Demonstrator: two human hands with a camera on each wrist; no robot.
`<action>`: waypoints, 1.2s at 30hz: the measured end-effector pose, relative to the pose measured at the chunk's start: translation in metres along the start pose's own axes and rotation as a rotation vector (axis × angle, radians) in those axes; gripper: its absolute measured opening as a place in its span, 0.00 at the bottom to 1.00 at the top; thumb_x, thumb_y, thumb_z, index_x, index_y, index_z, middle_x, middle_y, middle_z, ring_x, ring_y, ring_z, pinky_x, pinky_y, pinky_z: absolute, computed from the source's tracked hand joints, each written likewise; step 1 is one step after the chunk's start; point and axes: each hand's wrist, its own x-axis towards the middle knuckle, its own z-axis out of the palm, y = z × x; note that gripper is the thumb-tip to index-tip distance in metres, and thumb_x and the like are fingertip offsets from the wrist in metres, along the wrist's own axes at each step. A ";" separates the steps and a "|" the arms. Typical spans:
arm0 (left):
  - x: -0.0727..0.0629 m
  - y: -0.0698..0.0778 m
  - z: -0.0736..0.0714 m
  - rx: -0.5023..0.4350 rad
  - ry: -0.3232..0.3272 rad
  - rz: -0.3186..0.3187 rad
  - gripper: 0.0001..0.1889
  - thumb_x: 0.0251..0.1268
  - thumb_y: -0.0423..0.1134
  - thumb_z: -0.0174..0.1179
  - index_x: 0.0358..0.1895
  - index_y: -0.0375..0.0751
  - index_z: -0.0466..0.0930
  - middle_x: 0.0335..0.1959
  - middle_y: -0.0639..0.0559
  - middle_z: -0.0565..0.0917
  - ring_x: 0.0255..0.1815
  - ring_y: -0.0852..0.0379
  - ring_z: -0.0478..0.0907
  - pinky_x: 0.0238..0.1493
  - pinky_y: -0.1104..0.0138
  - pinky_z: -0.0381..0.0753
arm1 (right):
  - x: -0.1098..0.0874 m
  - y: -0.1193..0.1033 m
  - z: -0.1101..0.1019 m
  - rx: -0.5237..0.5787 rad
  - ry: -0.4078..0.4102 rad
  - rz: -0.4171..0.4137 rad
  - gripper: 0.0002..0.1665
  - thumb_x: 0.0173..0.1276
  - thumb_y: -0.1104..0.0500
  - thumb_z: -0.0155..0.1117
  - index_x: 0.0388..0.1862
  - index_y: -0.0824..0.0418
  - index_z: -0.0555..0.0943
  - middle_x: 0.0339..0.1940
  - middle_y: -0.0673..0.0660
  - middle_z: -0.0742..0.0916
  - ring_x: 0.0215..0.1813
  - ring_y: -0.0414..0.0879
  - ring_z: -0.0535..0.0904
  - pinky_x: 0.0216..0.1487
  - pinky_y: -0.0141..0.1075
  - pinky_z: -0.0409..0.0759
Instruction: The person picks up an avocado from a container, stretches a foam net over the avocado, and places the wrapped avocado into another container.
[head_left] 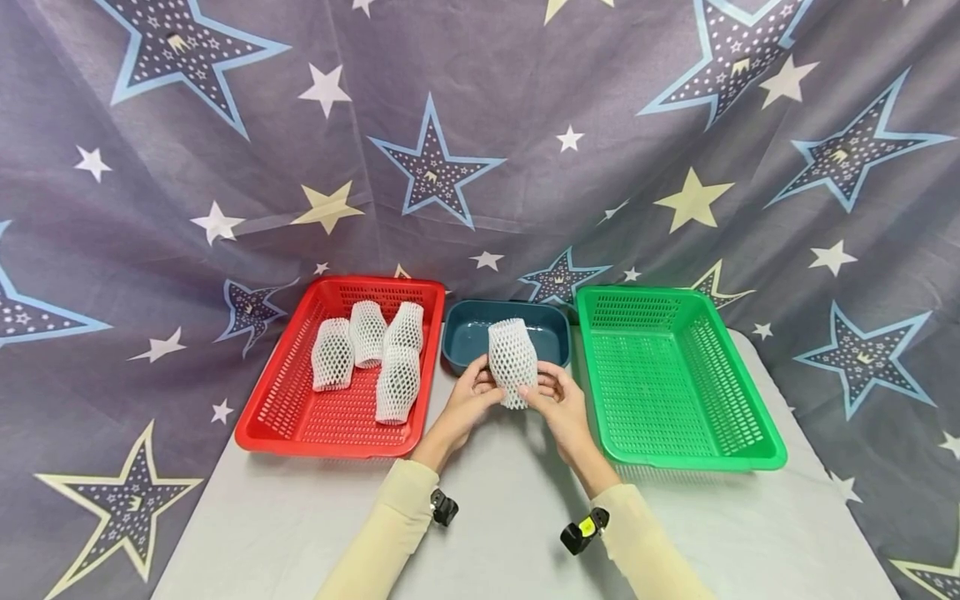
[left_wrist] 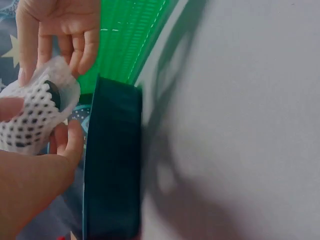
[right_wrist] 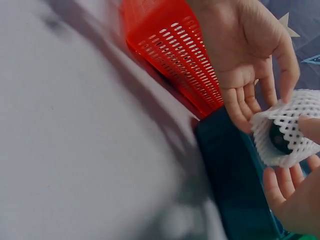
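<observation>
Between both hands, over the front of the dark blue-green basin (head_left: 468, 354), is a white foam net sleeve (head_left: 513, 358) with a dark, rounded thing (right_wrist: 279, 137) showing through its open end. My left hand (head_left: 467, 406) holds the sleeve's left side, thumb in front and fingers behind. On the other side my right hand (head_left: 561, 408) holds it near the lower end with thumb and fingers. What the dark thing is, I cannot tell; the mesh covers most of it.
A red basket (head_left: 330, 447) on the left holds several white foam net sleeves (head_left: 397, 385). To the right stands a green basket (head_left: 637, 392) with its mesh bottom showing. All stand on a pale table (head_left: 495, 517) before a star-patterned curtain (head_left: 450, 67).
</observation>
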 end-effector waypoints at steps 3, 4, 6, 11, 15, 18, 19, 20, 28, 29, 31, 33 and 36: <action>-0.001 0.001 0.000 -0.059 -0.010 -0.022 0.40 0.63 0.29 0.60 0.78 0.37 0.53 0.60 0.36 0.78 0.51 0.57 0.79 0.51 0.67 0.81 | -0.001 -0.003 0.001 -0.038 0.011 -0.063 0.28 0.62 0.69 0.73 0.62 0.66 0.78 0.52 0.70 0.83 0.45 0.44 0.80 0.46 0.26 0.81; -0.001 0.001 0.000 -0.077 -0.012 -0.032 0.39 0.64 0.30 0.61 0.77 0.37 0.54 0.61 0.36 0.78 0.52 0.57 0.80 0.53 0.66 0.82 | -0.001 -0.003 0.001 -0.048 0.012 -0.076 0.27 0.62 0.69 0.73 0.61 0.66 0.79 0.52 0.70 0.83 0.45 0.45 0.80 0.46 0.26 0.80; 0.000 0.001 0.001 -0.110 -0.010 -0.046 0.36 0.67 0.33 0.62 0.75 0.37 0.56 0.62 0.35 0.78 0.54 0.57 0.80 0.57 0.62 0.82 | -0.002 -0.004 0.002 -0.057 0.012 -0.095 0.25 0.62 0.70 0.73 0.59 0.67 0.81 0.51 0.71 0.83 0.45 0.45 0.80 0.45 0.26 0.81; 0.001 -0.001 0.002 -0.180 0.003 -0.062 0.31 0.71 0.37 0.62 0.72 0.37 0.59 0.63 0.39 0.77 0.55 0.58 0.81 0.64 0.56 0.79 | -0.001 -0.002 0.003 -0.063 0.025 -0.096 0.23 0.64 0.71 0.71 0.58 0.70 0.80 0.50 0.72 0.83 0.44 0.42 0.80 0.46 0.25 0.80; 0.001 -0.002 0.002 -0.240 0.009 -0.065 0.31 0.71 0.35 0.60 0.73 0.37 0.58 0.64 0.41 0.76 0.55 0.59 0.80 0.64 0.59 0.79 | -0.002 0.001 0.003 -0.072 0.019 -0.046 0.27 0.67 0.68 0.70 0.64 0.70 0.76 0.55 0.72 0.83 0.47 0.40 0.80 0.50 0.25 0.78; 0.000 -0.003 0.002 -0.245 0.008 -0.063 0.30 0.72 0.35 0.59 0.73 0.37 0.60 0.63 0.41 0.76 0.55 0.59 0.80 0.63 0.60 0.80 | -0.003 0.004 0.002 -0.073 -0.016 0.011 0.29 0.70 0.65 0.68 0.69 0.68 0.74 0.60 0.70 0.83 0.50 0.38 0.80 0.52 0.24 0.78; 0.000 -0.003 0.002 -0.239 0.009 -0.063 0.30 0.72 0.35 0.60 0.73 0.36 0.61 0.63 0.41 0.76 0.55 0.59 0.80 0.62 0.61 0.80 | -0.003 0.004 0.001 -0.070 -0.031 0.030 0.29 0.71 0.65 0.67 0.69 0.67 0.73 0.61 0.69 0.83 0.50 0.37 0.81 0.52 0.25 0.79; 0.000 -0.003 0.002 -0.232 0.010 -0.062 0.29 0.72 0.35 0.60 0.73 0.36 0.62 0.63 0.41 0.77 0.54 0.59 0.80 0.62 0.61 0.80 | -0.004 0.005 0.001 -0.067 -0.045 0.048 0.29 0.71 0.64 0.67 0.69 0.66 0.74 0.62 0.69 0.83 0.50 0.37 0.82 0.51 0.25 0.80; 0.001 -0.001 -0.001 -0.170 0.066 -0.052 0.34 0.71 0.39 0.62 0.74 0.36 0.59 0.63 0.36 0.79 0.50 0.60 0.82 0.50 0.65 0.83 | -0.004 0.005 0.002 0.037 -0.069 0.096 0.23 0.71 0.65 0.67 0.62 0.70 0.77 0.49 0.63 0.87 0.45 0.37 0.84 0.49 0.31 0.85; 0.001 -0.001 -0.002 -0.160 0.069 -0.051 0.34 0.71 0.40 0.62 0.74 0.36 0.59 0.62 0.35 0.79 0.49 0.60 0.82 0.49 0.65 0.83 | -0.004 0.006 0.002 0.045 -0.063 0.097 0.22 0.71 0.65 0.67 0.61 0.70 0.77 0.47 0.59 0.87 0.44 0.37 0.84 0.48 0.31 0.85; 0.000 0.000 -0.002 -0.154 0.073 -0.053 0.33 0.70 0.40 0.63 0.73 0.36 0.60 0.61 0.35 0.80 0.48 0.60 0.83 0.48 0.66 0.83 | -0.004 0.005 0.002 0.056 -0.051 0.100 0.20 0.72 0.64 0.66 0.59 0.71 0.77 0.42 0.53 0.87 0.42 0.37 0.83 0.46 0.30 0.85; 0.000 0.000 -0.003 -0.143 0.067 -0.049 0.32 0.69 0.40 0.64 0.72 0.36 0.63 0.59 0.35 0.82 0.47 0.60 0.83 0.47 0.67 0.83 | -0.004 0.006 0.002 0.065 -0.039 0.106 0.19 0.72 0.64 0.65 0.57 0.72 0.77 0.38 0.49 0.86 0.40 0.37 0.83 0.44 0.28 0.84; -0.001 0.003 -0.003 -0.134 0.060 -0.045 0.31 0.69 0.39 0.64 0.71 0.37 0.64 0.59 0.35 0.82 0.47 0.60 0.83 0.46 0.68 0.83 | -0.004 0.005 0.003 0.080 -0.034 0.110 0.18 0.72 0.65 0.66 0.56 0.73 0.77 0.36 0.48 0.86 0.39 0.37 0.83 0.42 0.28 0.84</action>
